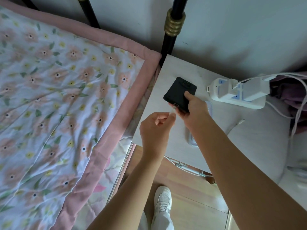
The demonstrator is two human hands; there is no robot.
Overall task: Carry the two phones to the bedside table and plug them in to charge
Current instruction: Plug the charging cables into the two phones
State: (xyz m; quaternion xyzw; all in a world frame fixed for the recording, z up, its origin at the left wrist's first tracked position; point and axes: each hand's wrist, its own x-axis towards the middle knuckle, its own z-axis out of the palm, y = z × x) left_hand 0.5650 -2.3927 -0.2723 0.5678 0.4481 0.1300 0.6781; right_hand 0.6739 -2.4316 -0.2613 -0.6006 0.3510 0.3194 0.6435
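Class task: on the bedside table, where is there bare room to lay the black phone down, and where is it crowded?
Bare: the bedside table top between the bed-side edge and the power strip. Crowded: the right side, with chargers, loose cable, and a second phone under the right hand.

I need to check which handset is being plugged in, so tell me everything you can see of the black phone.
The black phone looks matte and rubbery, with rounded corners, likely in a case. Its back faces up, showing a camera cluster near the far end. The right hand holds it tilted above the pale bedside table, thumb on its back. The left hand brings a white cable plug to the port on its near edge; whether it is seated is unclear.
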